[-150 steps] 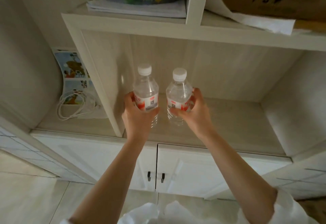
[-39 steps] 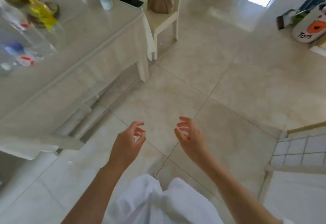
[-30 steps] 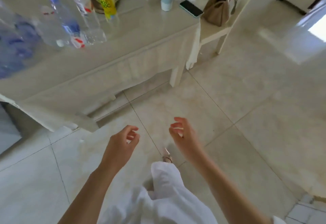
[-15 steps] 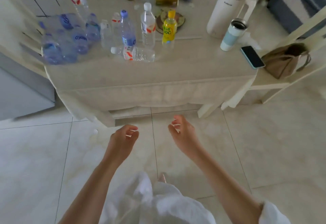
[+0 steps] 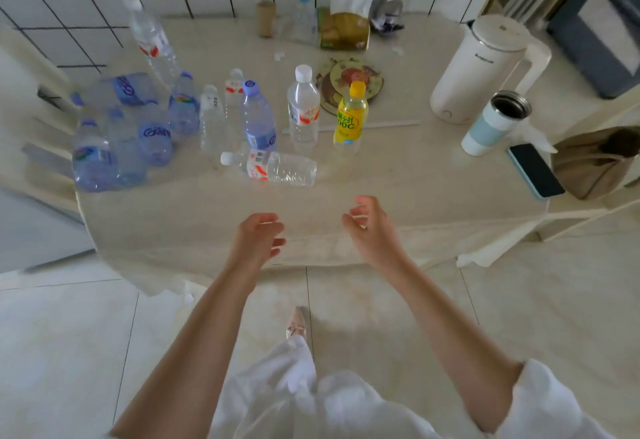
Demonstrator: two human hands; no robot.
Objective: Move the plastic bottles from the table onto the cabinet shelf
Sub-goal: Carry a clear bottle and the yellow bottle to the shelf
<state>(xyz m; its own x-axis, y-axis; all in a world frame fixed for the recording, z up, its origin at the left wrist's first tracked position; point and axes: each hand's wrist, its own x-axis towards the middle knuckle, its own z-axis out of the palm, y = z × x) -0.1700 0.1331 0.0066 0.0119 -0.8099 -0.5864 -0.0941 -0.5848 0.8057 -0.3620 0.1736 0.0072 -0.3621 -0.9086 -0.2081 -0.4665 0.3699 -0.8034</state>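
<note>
Two hands (image 5: 311,231) empty; bottles (image 5: 256,120) perhaps crowded.

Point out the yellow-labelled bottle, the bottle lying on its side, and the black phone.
Yellow-labelled plastic bottle (image 5: 349,120): head view, label.
Clear plastic bottle lying on its side (image 5: 277,168): head view, body.
Black phone (image 5: 535,170): head view, screen.

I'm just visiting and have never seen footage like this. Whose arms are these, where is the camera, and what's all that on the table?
There is no robot here. A person wears a wide-angle camera on the head, so you look forward and down along their bare arms. The left hand and right hand hang loosely curled over the near edge of the table, holding nothing. On the table stand many plastic bottles: a yellow bottle, a clear bottle with a white cap, a blue-capped bottle, and one bottle lying on its side. To the right are a white kettle, a travel mug and a phone.
</note>
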